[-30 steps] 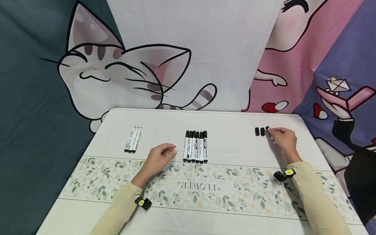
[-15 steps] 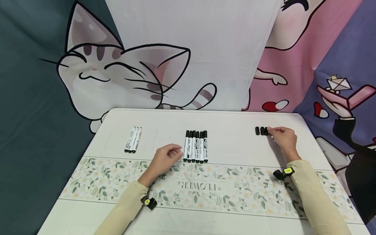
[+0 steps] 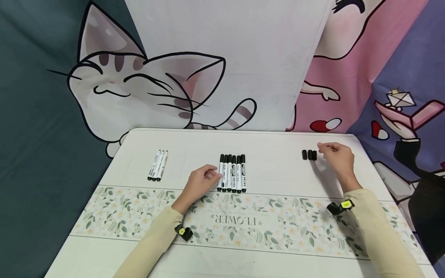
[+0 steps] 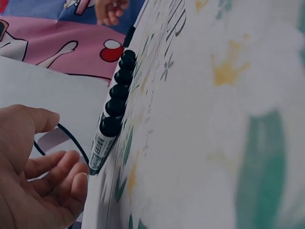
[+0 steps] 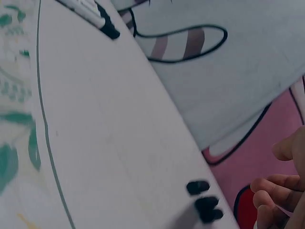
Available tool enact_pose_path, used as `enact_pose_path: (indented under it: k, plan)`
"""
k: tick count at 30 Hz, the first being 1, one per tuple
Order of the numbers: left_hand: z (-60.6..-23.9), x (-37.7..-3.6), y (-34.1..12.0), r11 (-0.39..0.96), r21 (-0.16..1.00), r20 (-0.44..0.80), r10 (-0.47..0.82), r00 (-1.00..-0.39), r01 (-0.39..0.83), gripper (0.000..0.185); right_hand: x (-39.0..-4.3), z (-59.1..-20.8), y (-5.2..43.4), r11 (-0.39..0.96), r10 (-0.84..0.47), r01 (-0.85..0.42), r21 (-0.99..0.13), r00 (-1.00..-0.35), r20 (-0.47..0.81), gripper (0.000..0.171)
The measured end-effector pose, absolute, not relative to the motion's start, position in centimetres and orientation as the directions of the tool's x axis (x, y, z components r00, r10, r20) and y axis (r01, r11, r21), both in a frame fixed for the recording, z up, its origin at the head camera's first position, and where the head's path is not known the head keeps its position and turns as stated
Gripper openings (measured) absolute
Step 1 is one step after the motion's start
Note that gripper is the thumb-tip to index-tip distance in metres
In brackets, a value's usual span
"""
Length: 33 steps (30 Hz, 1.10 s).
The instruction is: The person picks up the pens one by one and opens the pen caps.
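Since 1 second ago, the left hand (image 3: 199, 183) has been slid to the right, up to the row of 6 white marker pens with black caps (image 3: 232, 173), and the right hand (image 3: 338, 158) has been lifted a little away from the 3 small black pen caps (image 3: 309, 155).

The step in hand looks like this: a cap has just been set down with the others, and the next pen is being reached for. The 3 caps are lined up side by side near the far right of the white worktop with a flower band (image 3: 271, 170), just left of the right fingers (image 3: 321, 146). The 6 capped pens lie side by side in the middle. 3 uncapped white pens (image 3: 158, 165) are laid well apart on the far left.

For the next move, the leftmost capped pen would need to be pinched and lifted out without the rest of the row being knocked.

The left fingers (image 4: 57, 167) are loosely curled and a little spread, their tips at the leftmost pen; nothing is held. The right fingers are loosely bent and empty, held just above the worktop. Both arms are stretched forward in beige sleeves (image 3: 379, 235).
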<state>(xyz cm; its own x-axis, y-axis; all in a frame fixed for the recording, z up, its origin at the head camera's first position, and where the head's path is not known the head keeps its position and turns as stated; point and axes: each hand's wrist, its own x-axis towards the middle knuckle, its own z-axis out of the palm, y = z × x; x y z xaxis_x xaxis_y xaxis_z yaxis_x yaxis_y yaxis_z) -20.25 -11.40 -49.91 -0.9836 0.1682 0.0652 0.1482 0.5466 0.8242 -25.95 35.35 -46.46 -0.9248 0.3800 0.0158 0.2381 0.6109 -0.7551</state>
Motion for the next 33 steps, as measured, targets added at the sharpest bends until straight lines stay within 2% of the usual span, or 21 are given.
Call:
enact_pose_path:
  k: [8,16,26,33]
  plan:
    - [-50.2,-21.0,-10.7,0.625,0.775,0.017,0.125,-0.992,0.092,0.044,-24.1,-43.2,31.8,0.653,0.294,0.090,-0.752,-0.945,0.142,0.056]
    - [-50.6,-21.7,-10.3,0.673,0.739,-0.055,0.099,-0.994,0.026,0.047,-22.1,-42.2,28.0,0.718,0.136,-0.104,-0.688,-0.949,0.285,0.046]
    - [-50.9,-22.0,-10.3,0.686,0.728,-0.064,0.090,-0.994,0.015,0.051,-20.7,-42.4,23.7,0.659,-0.071,-0.285,-0.696,-0.945,0.320,0.034]
    - [-50.8,-22.2,-10.3,0.690,0.723,-0.060,0.111,-0.992,0.033,0.046,-20.7,-42.3,21.6,0.605,-0.151,-0.362,-0.709,-0.927,0.344,0.034]
